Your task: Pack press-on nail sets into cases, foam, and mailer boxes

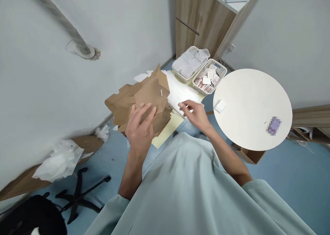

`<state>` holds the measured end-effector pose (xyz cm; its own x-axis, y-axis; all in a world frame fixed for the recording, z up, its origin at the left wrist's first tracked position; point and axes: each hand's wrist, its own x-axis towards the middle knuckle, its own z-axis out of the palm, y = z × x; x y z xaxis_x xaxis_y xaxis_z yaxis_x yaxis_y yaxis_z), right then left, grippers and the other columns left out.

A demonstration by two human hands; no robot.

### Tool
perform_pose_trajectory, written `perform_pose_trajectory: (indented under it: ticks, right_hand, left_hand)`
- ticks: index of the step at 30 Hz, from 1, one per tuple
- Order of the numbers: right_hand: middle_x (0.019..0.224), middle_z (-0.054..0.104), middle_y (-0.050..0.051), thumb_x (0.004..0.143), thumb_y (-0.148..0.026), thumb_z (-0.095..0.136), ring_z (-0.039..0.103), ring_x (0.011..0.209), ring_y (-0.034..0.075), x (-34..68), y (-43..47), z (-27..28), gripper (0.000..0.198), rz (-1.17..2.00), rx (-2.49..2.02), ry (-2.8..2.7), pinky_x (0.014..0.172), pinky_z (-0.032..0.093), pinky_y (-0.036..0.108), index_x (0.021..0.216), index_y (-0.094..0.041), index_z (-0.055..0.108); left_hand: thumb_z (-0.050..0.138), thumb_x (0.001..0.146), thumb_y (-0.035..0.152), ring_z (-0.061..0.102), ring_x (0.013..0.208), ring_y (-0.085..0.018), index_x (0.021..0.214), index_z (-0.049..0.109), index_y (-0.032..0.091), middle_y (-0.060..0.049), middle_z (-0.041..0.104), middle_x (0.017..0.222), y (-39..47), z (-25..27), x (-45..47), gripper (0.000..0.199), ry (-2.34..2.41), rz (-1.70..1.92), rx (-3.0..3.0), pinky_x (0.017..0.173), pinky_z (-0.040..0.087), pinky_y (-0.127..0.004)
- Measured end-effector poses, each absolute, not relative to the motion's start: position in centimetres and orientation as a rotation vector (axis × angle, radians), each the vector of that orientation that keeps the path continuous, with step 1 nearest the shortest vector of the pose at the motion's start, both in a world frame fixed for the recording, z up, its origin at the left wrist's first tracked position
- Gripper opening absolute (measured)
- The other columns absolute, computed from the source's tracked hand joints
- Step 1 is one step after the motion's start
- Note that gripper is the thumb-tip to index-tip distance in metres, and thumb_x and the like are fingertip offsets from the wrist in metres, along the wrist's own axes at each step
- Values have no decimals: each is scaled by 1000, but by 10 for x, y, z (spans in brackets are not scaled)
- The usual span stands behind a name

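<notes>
My left hand lies on a pile of flat brown cardboard pieces, its fingers spread and nothing gripped. A small white strip shows on the top piece. To the right, my right hand is curled with thumb and forefinger drawn together over a stack of white sheets. Whatever may be between those fingers is too small or hidden to make out. Part of the white stack disappears beneath the cardboard. Pale yellow sheet material sticks out below both piles.
Behind the piles stand a white basket of clear plastic boxes and one of small cards. A round white table is at right, with a white object on its edge. A black chair base stands lower left.
</notes>
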<state>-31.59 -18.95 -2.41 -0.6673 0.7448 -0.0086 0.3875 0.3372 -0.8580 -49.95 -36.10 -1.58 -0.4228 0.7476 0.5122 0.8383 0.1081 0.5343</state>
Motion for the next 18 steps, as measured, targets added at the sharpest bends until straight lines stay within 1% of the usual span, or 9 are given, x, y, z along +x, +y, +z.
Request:
perform_pose_trajectory:
  ticks: [2,3,5,7,10,12,16,18]
  right_hand:
    - [93,76,2,105,-66,63,72,76,17,-281,-173,8,46,1175,-1026,-2023,77,59,31,96,-23,78]
    - [92,75,2,100,-68,70,71,77,17,-264,-166,20,46,1133,-1039,-1968,77,59,31,95,-23,77]
    - [90,73,1,94,-67,78,70,77,17,-229,-154,36,44,1057,-1079,-1886,77,60,31,96,-23,76]
    - [88,73,1,93,-62,80,69,75,17,-194,-145,38,40,978,-1144,-1822,77,60,32,94,-23,76]
    - [88,76,1,96,-51,74,68,72,17,-139,-132,22,29,861,-1293,-1706,77,60,33,89,-23,75]
    - [87,77,2,94,-45,73,69,70,18,-98,-123,2,23,831,-1424,-1611,76,59,34,87,-24,75]
    - [72,72,1,89,-45,71,69,62,20,-10,-109,-49,23,943,-1698,-1341,67,56,34,85,-23,73]
    - [66,70,-1,87,-47,71,68,56,20,31,-103,-79,25,1030,-1777,-1177,66,55,34,86,-22,73]
  left_hand:
    - [46,114,27,66,143,-27,140,74,38,-4,76,138,-341,-15,-482,40,-2132,-1214,-1783,131,43,-67]
    - [46,114,28,65,145,-28,142,73,38,-5,76,140,-330,-16,-471,40,-2073,-1211,-1872,131,42,-67]
    - [46,114,29,63,148,-28,145,70,38,-5,75,142,-304,-19,-447,40,-1969,-1193,-2051,131,40,-69]
    - [44,115,27,62,150,-28,149,68,36,-6,75,143,-275,-23,-419,42,-1868,-1167,-2208,132,40,-69]
    - [39,115,20,62,150,-26,151,66,36,-6,75,144,-231,-33,-373,48,-1712,-1135,-2388,132,42,-66]
    - [39,114,16,61,150,-25,153,65,37,-6,75,146,-202,-44,-338,51,-1648,-1105,-2498,132,43,-65]
    - [41,113,14,59,152,-25,154,64,35,-8,73,148,-147,-82,-263,51,-1564,-1025,-2775,133,39,-67]
    - [41,113,13,60,151,-26,150,66,33,-9,74,147,-124,-108,-225,49,-1497,-963,-2899,133,41,-67]
